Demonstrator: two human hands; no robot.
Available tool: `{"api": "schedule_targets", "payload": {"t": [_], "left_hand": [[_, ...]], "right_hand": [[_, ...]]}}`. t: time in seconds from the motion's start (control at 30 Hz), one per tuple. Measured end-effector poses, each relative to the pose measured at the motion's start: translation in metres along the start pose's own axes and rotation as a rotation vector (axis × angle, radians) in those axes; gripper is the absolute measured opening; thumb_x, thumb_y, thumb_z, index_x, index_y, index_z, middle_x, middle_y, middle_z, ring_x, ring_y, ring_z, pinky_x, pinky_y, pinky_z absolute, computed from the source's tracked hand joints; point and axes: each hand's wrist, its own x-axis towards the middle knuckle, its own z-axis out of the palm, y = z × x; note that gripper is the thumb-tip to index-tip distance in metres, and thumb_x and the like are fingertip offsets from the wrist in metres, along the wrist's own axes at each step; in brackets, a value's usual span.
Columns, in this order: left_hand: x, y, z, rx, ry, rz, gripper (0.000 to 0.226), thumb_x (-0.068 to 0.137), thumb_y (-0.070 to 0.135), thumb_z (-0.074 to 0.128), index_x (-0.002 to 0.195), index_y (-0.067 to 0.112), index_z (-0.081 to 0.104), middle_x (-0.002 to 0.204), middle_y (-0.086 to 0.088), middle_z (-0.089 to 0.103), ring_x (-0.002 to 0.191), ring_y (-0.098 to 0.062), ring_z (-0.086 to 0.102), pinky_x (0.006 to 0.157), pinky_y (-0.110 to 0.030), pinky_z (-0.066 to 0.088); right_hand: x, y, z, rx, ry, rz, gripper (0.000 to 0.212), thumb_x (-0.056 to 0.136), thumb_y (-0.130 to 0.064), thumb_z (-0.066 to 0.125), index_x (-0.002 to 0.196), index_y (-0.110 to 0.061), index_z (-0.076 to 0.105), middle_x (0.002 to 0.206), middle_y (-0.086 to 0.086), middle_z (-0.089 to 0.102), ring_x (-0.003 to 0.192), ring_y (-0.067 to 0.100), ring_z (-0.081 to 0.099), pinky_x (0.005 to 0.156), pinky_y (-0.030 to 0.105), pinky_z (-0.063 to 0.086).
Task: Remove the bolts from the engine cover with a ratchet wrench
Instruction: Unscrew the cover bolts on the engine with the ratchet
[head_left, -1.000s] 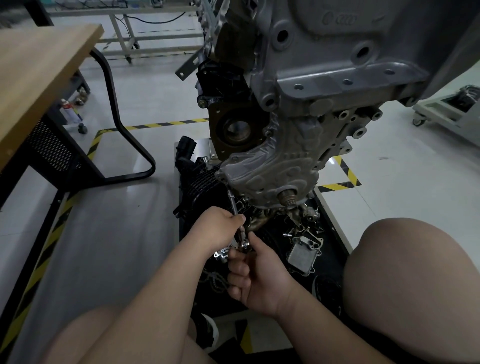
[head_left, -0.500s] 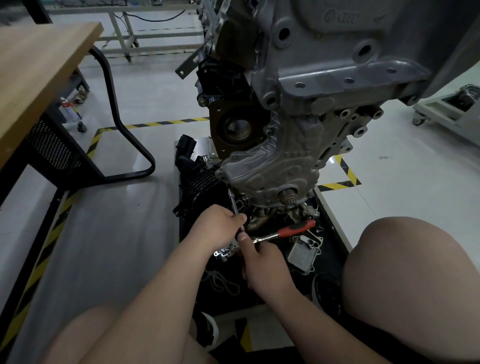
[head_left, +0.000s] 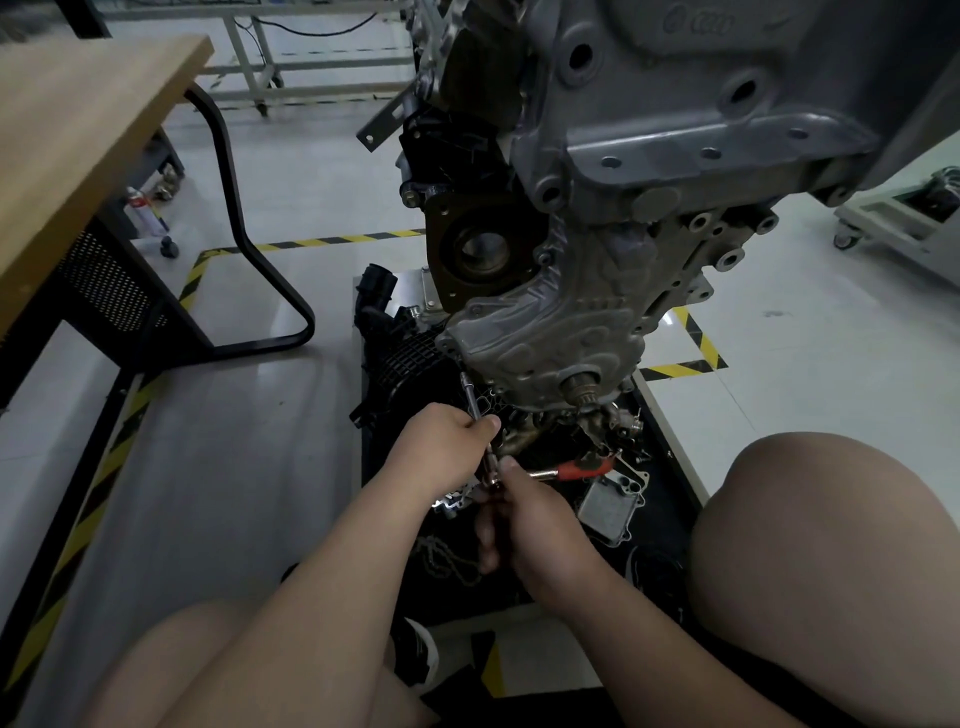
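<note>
The grey cast engine cover (head_left: 540, 338) hangs at the lower front of the engine, over a black tray. A thin steel extension bar (head_left: 475, 405) runs from a bolt at the cover's lower left edge down to the ratchet head. My left hand (head_left: 447, 447) pinches the bar midway along. My right hand (head_left: 530, 514) grips the ratchet wrench at its head; its red handle (head_left: 584, 469) points right. The bolt itself is hidden by the socket.
Loose metal engine parts (head_left: 613, 499) and a chain (head_left: 447, 561) lie in the black tray (head_left: 670, 499) under the engine. A wooden workbench (head_left: 78, 140) with a black tube leg (head_left: 244, 234) stands left. My knees frame the bottom; yellow-black floor tape (head_left: 691, 358) marks the bay.
The red handle came into view and has swung round to the right, then dipped slightly lower. My right hand turned with it. My left hand stayed on the extension bar.
</note>
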Motion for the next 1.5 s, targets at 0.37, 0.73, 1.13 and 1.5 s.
{"api": "schedule_targets", "payload": {"t": [0.37,0.73,1.13,1.5], "left_hand": [[-0.002,0.007,0.0,-0.226,-0.044,-0.128,0.043,0.094,0.042,0.051,0.061,0.022,0.069,0.064,0.0,0.07,0.044,-0.008,0.053,0.041,-0.019,0.031],[0.001,0.001,-0.002,0.037,0.022,-0.022,0.041,0.092,0.04,0.058,0.059,0.016,0.066,0.038,0.008,0.049,0.033,-0.002,0.044,0.036,-0.016,0.033],[-0.002,0.002,0.001,0.184,0.062,-0.022,0.051,0.089,0.043,0.06,0.049,0.016,0.044,0.036,0.007,0.042,0.035,-0.006,0.04,0.039,-0.02,0.029],[0.001,0.003,0.001,0.015,0.017,-0.069,0.049,0.092,0.04,0.057,0.054,0.009,0.054,0.037,0.009,0.042,0.034,-0.006,0.038,0.04,-0.02,0.03]], "right_hand": [[-0.002,0.001,0.003,0.855,-0.462,0.319,0.046,0.089,-0.051,0.043,0.071,-0.013,0.062,0.045,-0.005,0.041,0.035,0.011,0.037,0.046,0.023,0.042],[-0.001,0.003,0.008,0.507,-0.21,0.232,0.052,0.094,-0.057,0.039,0.073,-0.014,0.059,0.047,-0.003,0.036,0.037,0.012,0.031,0.047,0.024,0.034],[0.012,0.014,-0.01,-1.069,0.331,-0.366,0.042,0.092,-0.063,0.042,0.068,-0.028,0.043,0.054,-0.01,0.046,0.047,0.003,0.042,0.043,0.022,0.022],[0.003,0.001,0.002,0.461,-0.164,0.276,0.042,0.09,-0.049,0.047,0.076,-0.012,0.06,0.046,-0.002,0.039,0.036,0.013,0.034,0.045,0.021,0.035]]}}
